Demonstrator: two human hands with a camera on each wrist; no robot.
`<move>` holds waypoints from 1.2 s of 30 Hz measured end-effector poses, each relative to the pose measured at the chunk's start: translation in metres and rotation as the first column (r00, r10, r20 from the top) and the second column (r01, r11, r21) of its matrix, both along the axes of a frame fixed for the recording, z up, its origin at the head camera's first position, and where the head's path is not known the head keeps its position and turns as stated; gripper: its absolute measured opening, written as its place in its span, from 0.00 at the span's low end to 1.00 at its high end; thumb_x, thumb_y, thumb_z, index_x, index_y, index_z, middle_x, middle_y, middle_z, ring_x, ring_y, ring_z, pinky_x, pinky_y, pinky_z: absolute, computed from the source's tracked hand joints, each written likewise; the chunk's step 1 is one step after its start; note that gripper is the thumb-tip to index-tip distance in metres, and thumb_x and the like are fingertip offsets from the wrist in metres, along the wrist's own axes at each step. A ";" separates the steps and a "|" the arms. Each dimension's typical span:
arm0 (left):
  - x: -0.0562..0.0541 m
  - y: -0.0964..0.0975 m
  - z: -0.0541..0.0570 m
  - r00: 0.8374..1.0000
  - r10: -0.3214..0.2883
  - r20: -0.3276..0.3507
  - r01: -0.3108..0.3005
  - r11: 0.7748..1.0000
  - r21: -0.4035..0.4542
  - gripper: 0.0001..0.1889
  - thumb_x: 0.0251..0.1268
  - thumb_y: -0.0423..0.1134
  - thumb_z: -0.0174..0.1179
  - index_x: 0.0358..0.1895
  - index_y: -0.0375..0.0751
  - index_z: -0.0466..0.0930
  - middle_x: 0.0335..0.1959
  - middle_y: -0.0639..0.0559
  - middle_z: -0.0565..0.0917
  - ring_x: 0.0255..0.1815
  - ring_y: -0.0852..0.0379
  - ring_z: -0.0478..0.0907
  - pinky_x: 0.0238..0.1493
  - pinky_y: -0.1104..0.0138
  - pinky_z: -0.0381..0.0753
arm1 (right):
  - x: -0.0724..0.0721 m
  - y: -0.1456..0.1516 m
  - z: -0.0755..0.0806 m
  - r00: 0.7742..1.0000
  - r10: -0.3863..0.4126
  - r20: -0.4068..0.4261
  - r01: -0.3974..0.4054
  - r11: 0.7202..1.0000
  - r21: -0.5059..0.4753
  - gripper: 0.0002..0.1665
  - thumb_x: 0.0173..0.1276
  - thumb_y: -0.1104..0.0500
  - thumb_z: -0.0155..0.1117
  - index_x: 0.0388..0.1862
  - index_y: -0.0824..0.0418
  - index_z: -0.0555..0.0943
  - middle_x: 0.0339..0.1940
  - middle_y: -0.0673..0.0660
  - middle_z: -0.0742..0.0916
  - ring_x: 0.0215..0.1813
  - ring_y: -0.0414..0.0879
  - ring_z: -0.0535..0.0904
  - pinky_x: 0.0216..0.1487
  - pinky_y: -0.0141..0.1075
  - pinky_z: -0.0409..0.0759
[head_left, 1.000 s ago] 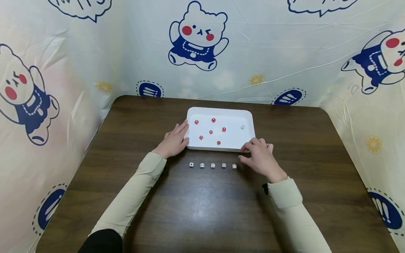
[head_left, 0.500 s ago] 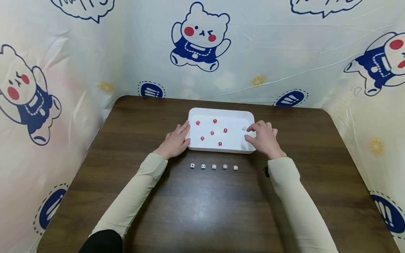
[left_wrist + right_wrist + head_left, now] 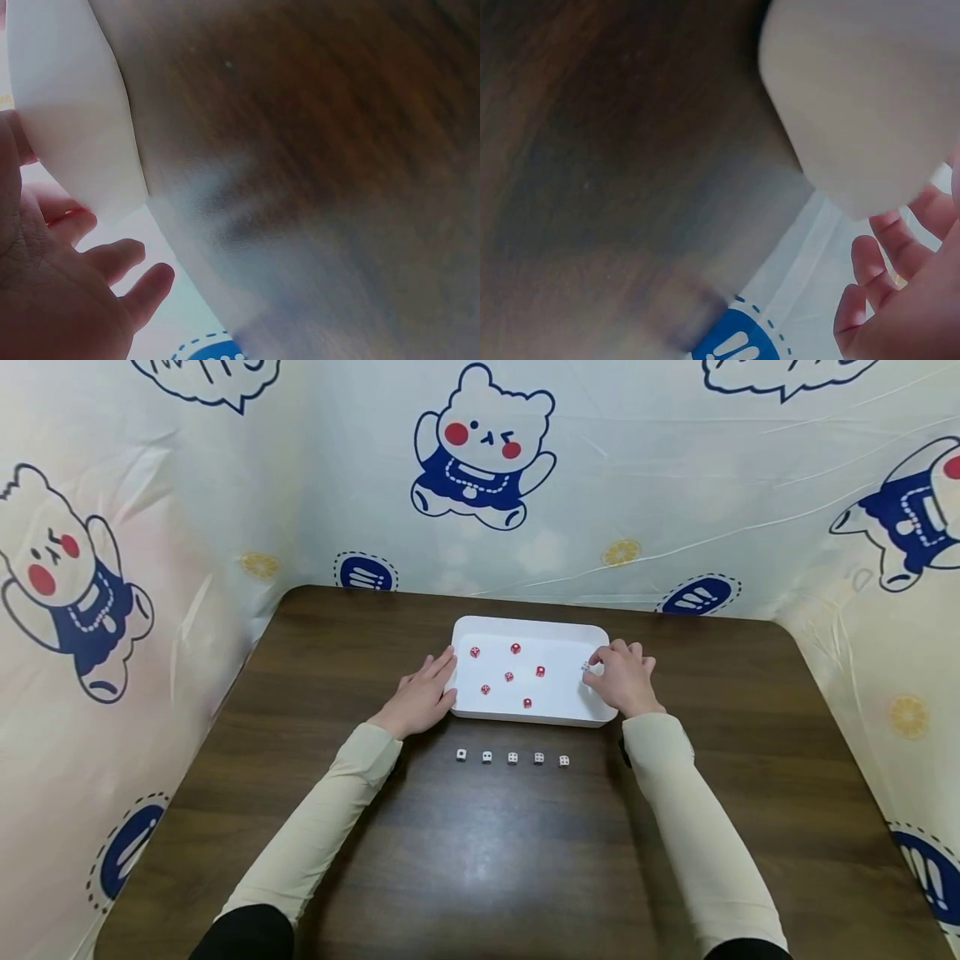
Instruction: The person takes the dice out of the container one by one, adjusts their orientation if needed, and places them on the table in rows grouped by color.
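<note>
A white tray (image 3: 558, 712) lies near the back of the table, also filling part of the left wrist view as a pale wall (image 3: 79, 90). My left hand (image 3: 417, 697) rests against its left rim with fingers extended. Over the tray's right side, my right hand (image 3: 628, 681) pinches a small white die (image 3: 586, 667) between thumb and forefinger. Several red dice, one of them a red die (image 3: 540, 671), are scattered inside the tray. In the right wrist view the other fingers (image 3: 870, 262) curl beside the tray, while the pinching fingertips are hidden.
Several white dice stand in a spaced row in front of the tray, with a middle white die (image 3: 512, 758) among them. The dark wooden table (image 3: 480, 860) is enclosed at the back and sides by a printed curtain (image 3: 337, 468).
My right hand has moved from the tray's front right corner to the white die inside, and its thumb and forefinger have closed on it. The left hand stays at the rim.
</note>
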State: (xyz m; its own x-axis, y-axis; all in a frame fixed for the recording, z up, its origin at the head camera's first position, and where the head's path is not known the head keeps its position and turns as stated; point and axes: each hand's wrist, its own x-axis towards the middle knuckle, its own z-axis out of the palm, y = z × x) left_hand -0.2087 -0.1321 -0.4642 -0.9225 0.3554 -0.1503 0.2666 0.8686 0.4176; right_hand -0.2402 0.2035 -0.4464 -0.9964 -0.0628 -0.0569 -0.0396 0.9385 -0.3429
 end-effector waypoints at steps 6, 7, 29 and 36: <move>0.000 0.000 0.000 1.000 -0.002 0.001 0.002 1.000 0.004 0.33 0.75 0.49 0.42 0.78 0.44 0.45 0.81 0.56 0.40 0.80 0.42 0.41 0.72 0.40 0.50 | -0.010 0.001 -0.009 1.000 0.008 -0.009 -0.007 0.998 0.058 0.14 0.63 0.53 0.63 0.44 0.60 0.81 0.58 0.64 0.75 0.60 0.61 0.59 0.60 0.60 0.54; 0.000 0.000 0.000 1.000 -0.002 0.002 0.002 1.000 0.004 0.33 0.75 0.49 0.43 0.78 0.44 0.44 0.81 0.56 0.40 0.80 0.42 0.41 0.72 0.40 0.50 | -0.011 0.001 -0.009 1.000 0.008 -0.008 -0.007 0.998 0.065 0.14 0.63 0.53 0.63 0.44 0.60 0.81 0.58 0.64 0.75 0.60 0.61 0.59 0.60 0.60 0.54; -0.001 0.001 -0.002 1.000 0.008 -0.002 -0.009 1.000 -0.017 0.33 0.75 0.50 0.42 0.78 0.46 0.45 0.81 0.57 0.40 0.80 0.43 0.41 0.72 0.41 0.50 | -0.020 -0.001 -0.015 0.999 0.036 0.032 -0.041 0.985 0.168 0.18 0.64 0.52 0.62 0.49 0.61 0.81 0.59 0.65 0.74 0.61 0.63 0.59 0.57 0.61 0.57; -0.001 0.001 -0.003 1.000 -0.001 -0.014 0.001 1.000 -0.016 0.33 0.75 0.49 0.42 0.78 0.44 0.45 0.81 0.56 0.40 0.80 0.42 0.42 0.71 0.42 0.52 | -0.019 -0.002 -0.016 0.999 0.037 0.020 -0.040 0.986 0.160 0.15 0.64 0.53 0.62 0.44 0.61 0.81 0.57 0.64 0.75 0.59 0.63 0.60 0.56 0.59 0.57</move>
State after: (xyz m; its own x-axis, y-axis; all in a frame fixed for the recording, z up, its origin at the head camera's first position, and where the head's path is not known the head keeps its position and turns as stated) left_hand -0.2095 -0.1314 -0.4674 -0.9242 0.3544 -0.1425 0.2737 0.8746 0.4002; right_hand -0.2597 0.2013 -0.4629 -0.9922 -0.0900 -0.0861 -0.0724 0.9794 -0.1887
